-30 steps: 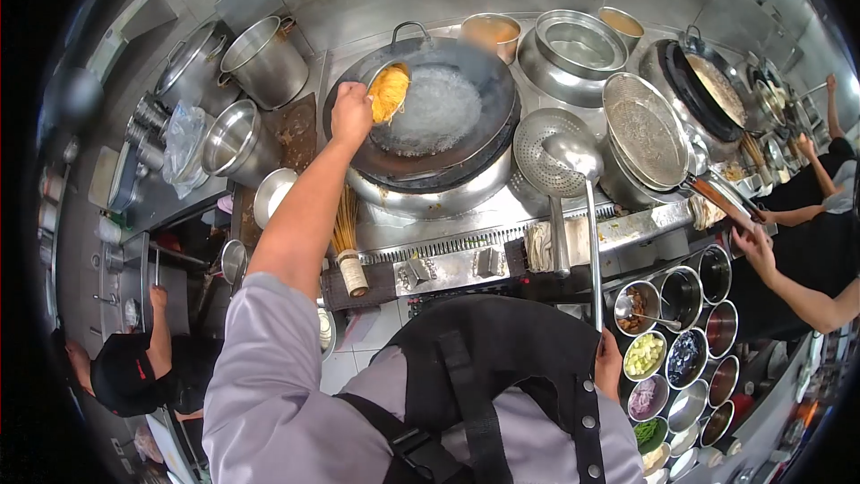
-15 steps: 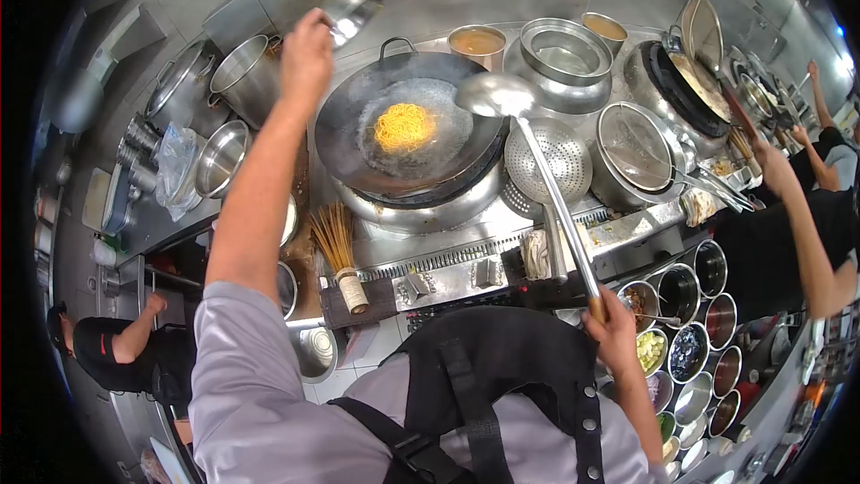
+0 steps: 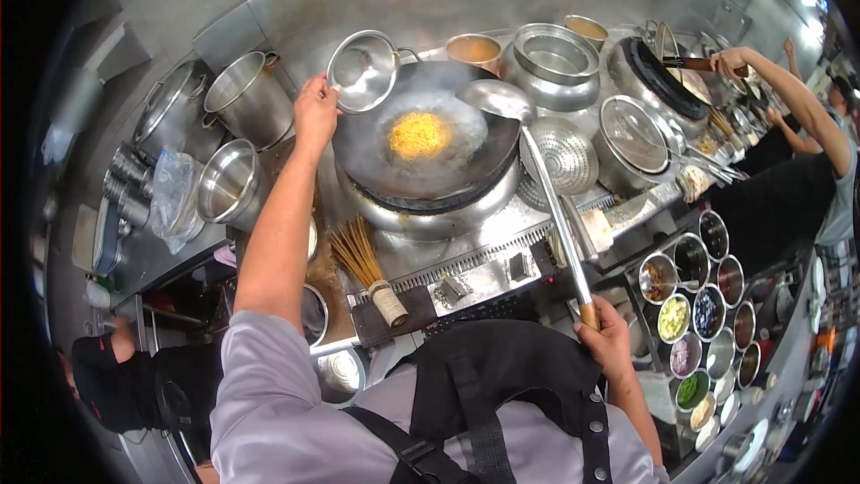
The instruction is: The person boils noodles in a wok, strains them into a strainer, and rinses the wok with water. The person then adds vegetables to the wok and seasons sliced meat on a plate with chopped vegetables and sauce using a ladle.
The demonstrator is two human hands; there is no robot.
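My left hand (image 3: 317, 115) grips the rim of an empty metal bowl (image 3: 363, 72), tilted above the left edge of a large wok (image 3: 376, 157). Yellow noodles (image 3: 418, 135) lie in a heap at the middle of the steaming wok, with foamy liquid around them. The fingers of my right hand (image 3: 606, 335) are wrapped round the wooden end of a long ladle (image 3: 560, 229). Its bowl hangs over the wok's right edge. A perforated skimmer (image 3: 563, 157) rests right of the wok.
A bamboo brush (image 3: 358, 255) lies at the stove's front. Tall pots (image 3: 253, 108) stand at the left. Mesh strainers (image 3: 634, 134) rest on a pot at the right. Ingredient tins (image 3: 674, 318) are at the lower right. A co-worker's arm (image 3: 797, 108) reaches over another wok.
The noodles have gone from the bowl into the wok. The bowl rose away, then came back near the wok's edge. The ladle has come up over the wok's right side.
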